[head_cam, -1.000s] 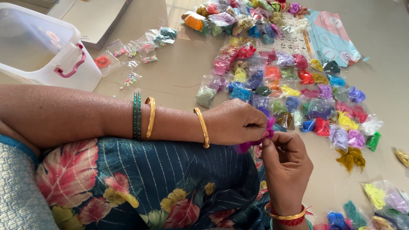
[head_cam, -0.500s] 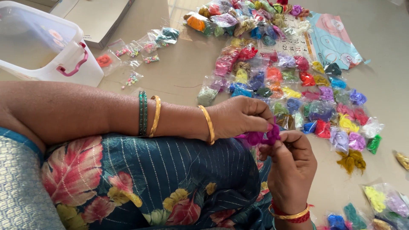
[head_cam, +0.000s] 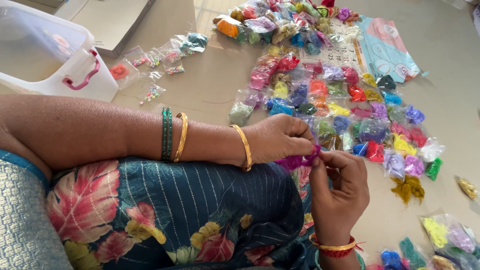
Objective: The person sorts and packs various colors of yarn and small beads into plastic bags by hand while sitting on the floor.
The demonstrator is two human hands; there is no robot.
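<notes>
Magenta thread bundle (head_cam: 296,161) pinched between left hand (head_cam: 277,140) and right hand (head_cam: 340,192) at centre frame, fingertips closed narrowly, seemingly to tease strands; bagged thread packets (head_cam: 350,95) spread beyond

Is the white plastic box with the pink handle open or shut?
Shut, it seems: the white plastic box shows a lid on top, and its pink handle sits folded against the front. The latch is not visible.

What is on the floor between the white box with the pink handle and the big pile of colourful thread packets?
In the head view, small clear bags of beads lie between the white box and the thread packets.
</notes>
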